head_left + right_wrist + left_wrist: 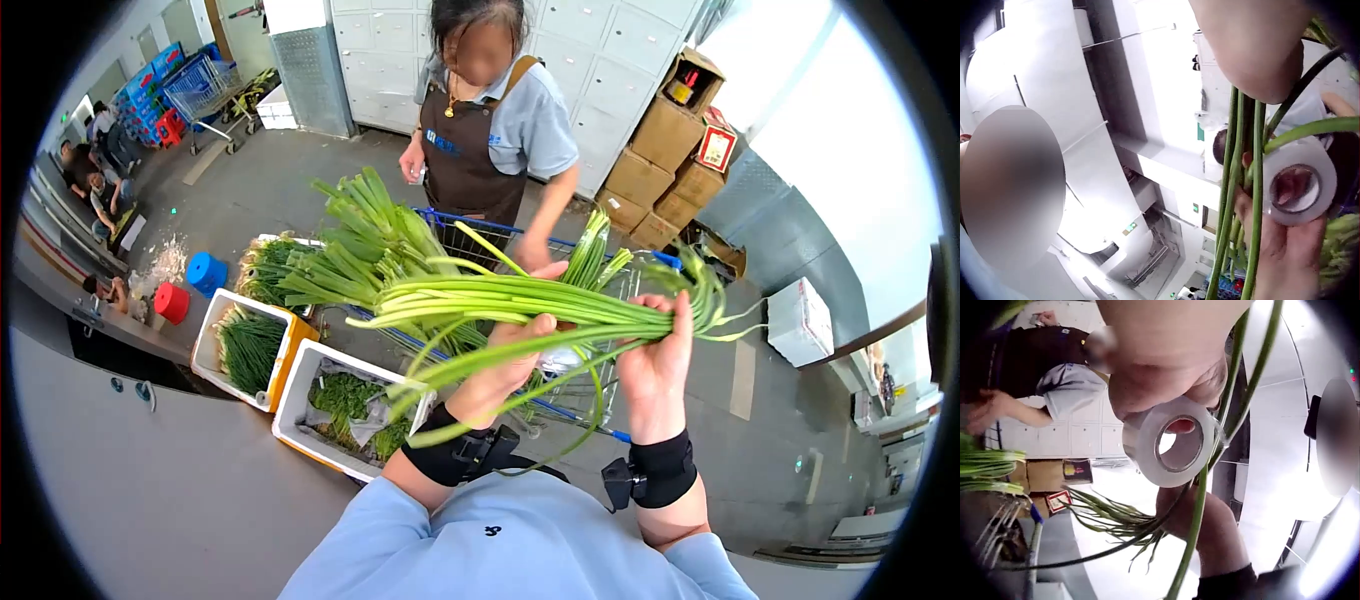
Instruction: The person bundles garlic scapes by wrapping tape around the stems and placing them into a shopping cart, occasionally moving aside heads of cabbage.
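A long bunch of green garlic scapes (480,295) lies across both hands in the head view, with several stalks drooping loose at the left. My left hand (515,360) grips the middle of the bunch, fingertips showing past its far side. From that same hand hangs a roll of clear tape (1142,449), a fingertip visible through its core in the left wrist view. Nearer the thin, curling tips, my right hand (655,360) holds the bunch between thumb and fingers. The right wrist view shows stalks passing beneath that hand, with the tape roll (1307,150) beyond them.
A blue-edged shopping cart (590,410) below my hands carries leafy greens (350,250). White foam boxes (290,420) of vegetables stand at left. Across the cart stands a person in a brown apron (465,160). Cardboard boxes (670,140) are stacked behind, right.
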### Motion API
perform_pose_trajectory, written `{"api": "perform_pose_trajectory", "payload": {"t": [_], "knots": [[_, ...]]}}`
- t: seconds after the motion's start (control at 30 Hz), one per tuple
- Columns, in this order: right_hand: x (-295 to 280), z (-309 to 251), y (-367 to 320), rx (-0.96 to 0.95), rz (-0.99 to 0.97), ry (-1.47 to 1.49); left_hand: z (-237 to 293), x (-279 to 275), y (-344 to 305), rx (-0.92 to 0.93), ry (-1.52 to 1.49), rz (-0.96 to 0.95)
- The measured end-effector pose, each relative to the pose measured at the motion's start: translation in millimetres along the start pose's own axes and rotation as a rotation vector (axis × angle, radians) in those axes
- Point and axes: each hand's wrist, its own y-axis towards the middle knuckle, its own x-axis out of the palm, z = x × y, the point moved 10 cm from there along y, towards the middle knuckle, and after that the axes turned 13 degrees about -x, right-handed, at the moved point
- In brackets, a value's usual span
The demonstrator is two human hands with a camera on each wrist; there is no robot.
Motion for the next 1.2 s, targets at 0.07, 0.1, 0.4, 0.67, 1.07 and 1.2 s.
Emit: {"api": "perform_pose_trajectory", "payload": {"t": [0.07, 0.1, 0.4, 0.67, 1.07, 1.2], "knots": [[-17, 16, 2, 0.035, 0.106, 0.054, -17, -20, -4, -0.102, 0.018, -0.055], [-29, 22, 13, 0.033, 0.144, 0.133, -30, -34, -7, -0.148, 0.030, 0.007], [-60, 79, 30, 0.094, 0.342, 0.217, -13, -32, -8, -0.061, 0.177, 0.036], [-76, 100, 42, 0.110, 0.456, 0.235, -8, -32, -4, 0.084, 0.817, -0.022], [-64, 123, 25, 0.357, 0.326, -0.033, -10, -65, -8, 0.034, 0.365, 0.187], [-73, 121, 17, 0.390, 0.121, -0.314, -11, -78, -7, -0.005, 0.001, 0.186]]}}
